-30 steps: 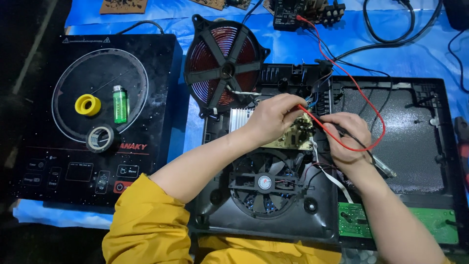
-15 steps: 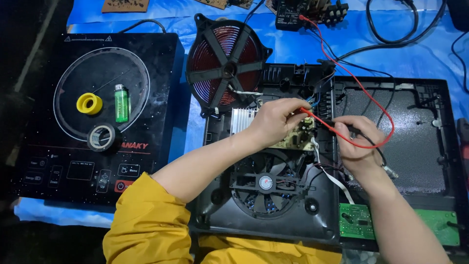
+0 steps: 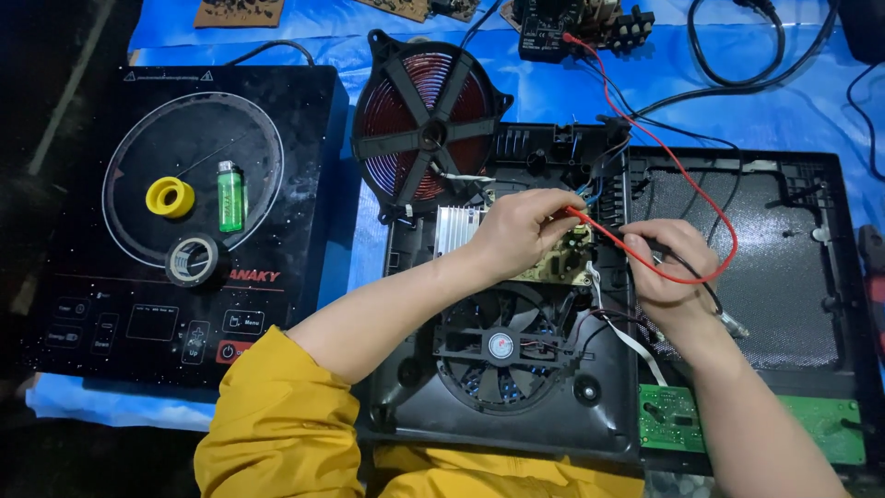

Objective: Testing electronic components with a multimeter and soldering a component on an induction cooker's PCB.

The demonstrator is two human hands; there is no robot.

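Fingers (image 3: pixel 544 214) of our left hand (image 3: pixel 521 231) pinch the red probe wire (image 3: pixel 678 171) and press its tip onto the circuit board (image 3: pixel 562 263) at the centre of the frame, inside the opened cooker base (image 3: pixel 516 406). Our right hand (image 3: pixel 668 258) is curled shut around the black probe (image 3: pixel 714 304), just right of the board. To do this well, we judge both tips should sit steady, clear of the fan (image 3: pixel 501 346) below and the copper coil (image 3: pixel 424 134) at upper centre.
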